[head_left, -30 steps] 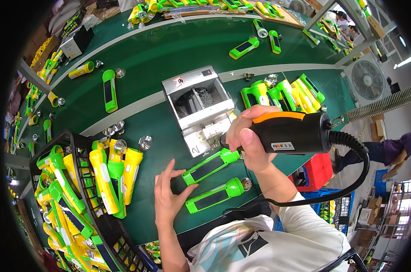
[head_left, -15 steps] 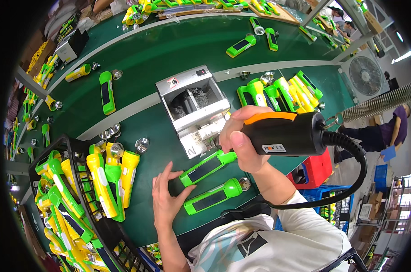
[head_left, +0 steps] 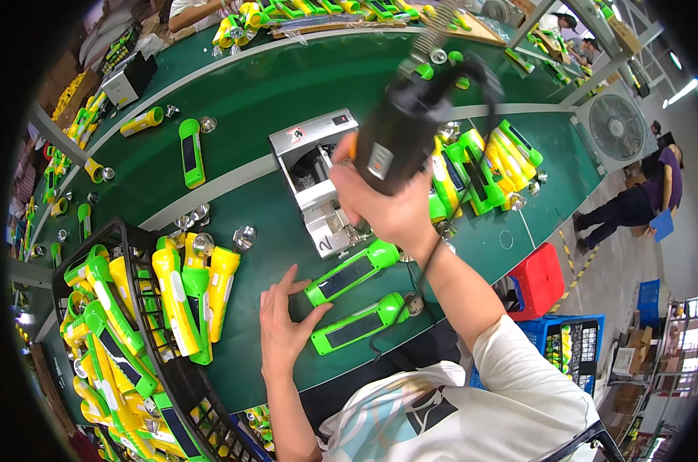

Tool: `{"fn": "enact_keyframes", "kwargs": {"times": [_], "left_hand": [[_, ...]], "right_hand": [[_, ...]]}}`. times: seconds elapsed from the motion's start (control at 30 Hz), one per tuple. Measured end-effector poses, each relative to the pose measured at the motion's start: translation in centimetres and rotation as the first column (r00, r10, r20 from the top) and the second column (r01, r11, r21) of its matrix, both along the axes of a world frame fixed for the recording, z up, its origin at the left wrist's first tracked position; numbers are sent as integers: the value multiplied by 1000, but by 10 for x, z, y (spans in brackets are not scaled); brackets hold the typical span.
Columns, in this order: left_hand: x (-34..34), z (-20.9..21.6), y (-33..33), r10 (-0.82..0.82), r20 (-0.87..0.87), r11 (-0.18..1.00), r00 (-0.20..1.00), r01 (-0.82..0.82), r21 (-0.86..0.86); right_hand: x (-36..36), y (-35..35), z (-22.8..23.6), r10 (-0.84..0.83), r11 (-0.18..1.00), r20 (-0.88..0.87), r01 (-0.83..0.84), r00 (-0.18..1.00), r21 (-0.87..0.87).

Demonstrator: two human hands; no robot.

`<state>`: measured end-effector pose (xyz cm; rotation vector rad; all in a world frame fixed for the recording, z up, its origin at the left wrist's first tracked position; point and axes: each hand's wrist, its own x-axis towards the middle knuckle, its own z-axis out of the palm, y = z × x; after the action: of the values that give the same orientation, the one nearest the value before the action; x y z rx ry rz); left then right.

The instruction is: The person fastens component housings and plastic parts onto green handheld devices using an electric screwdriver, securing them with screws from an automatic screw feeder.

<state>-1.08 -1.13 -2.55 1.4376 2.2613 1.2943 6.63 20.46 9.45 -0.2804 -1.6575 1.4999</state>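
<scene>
My right hand (head_left: pixel 387 202) is closed round a black electric screwdriver (head_left: pixel 399 135) with an orange strip. It is blurred by motion and held upright beside the screw feeder (head_left: pixel 327 202), a metal box with loose screws in its tray. The driver's tip is hidden. On the green bench, my left hand (head_left: pixel 282 331) has its thumb and forefinger about the tail of a green flashlight (head_left: pixel 353 271) with a dark panel. A second green flashlight (head_left: pixel 360 323) lies parallel, nearer me, with a shiny reflector (head_left: pixel 414 304) at its head.
A black basket (head_left: pixel 145 308) full of yellow and green flashlights stands at left. More flashlights (head_left: pixel 480 173) lie right of the feeder. A spring (head_left: pixel 434 35) and a cable tie to the driver. Beyond the bench's right edge are a red stool (head_left: pixel 537 281) and a blue crate (head_left: pixel 568 327).
My right hand has swung the screwdriver from lying sideways to upright, its body now up and to the left. My left hand stays at the flashlight's tail. The view has shifted slightly.
</scene>
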Motion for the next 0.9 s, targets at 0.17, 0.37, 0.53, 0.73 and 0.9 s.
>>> {"fn": "enact_keyframes", "kwargs": {"times": [0.17, 0.37, 0.53, 0.73, 0.9], "left_hand": [[0, -7, -2, -3, -5, 1000, 1000, 3, 3], [1, -2, -3, -24, -73, 998, 997, 28, 47], [-5, -7, -9, -99, -73, 990, 992, 106, 94], [-5, -6, -13, -95, -56, 989, 994, 101, 110], [-5, -5, -15, -88, -28, 989, 996, 90, 121]], "right_hand": [[-18, 14, 14, 80, 992, 178, -60, 981, -113], [-3, -12, 18, 131, 978, 77, -116, 988, -174], [8, -56, 19, 142, 982, 121, -124, 982, -144], [9, -93, -15, 238, 970, 0, -238, 971, 41], [7, -100, -32, 233, 972, -15, -234, 972, -32]]}}
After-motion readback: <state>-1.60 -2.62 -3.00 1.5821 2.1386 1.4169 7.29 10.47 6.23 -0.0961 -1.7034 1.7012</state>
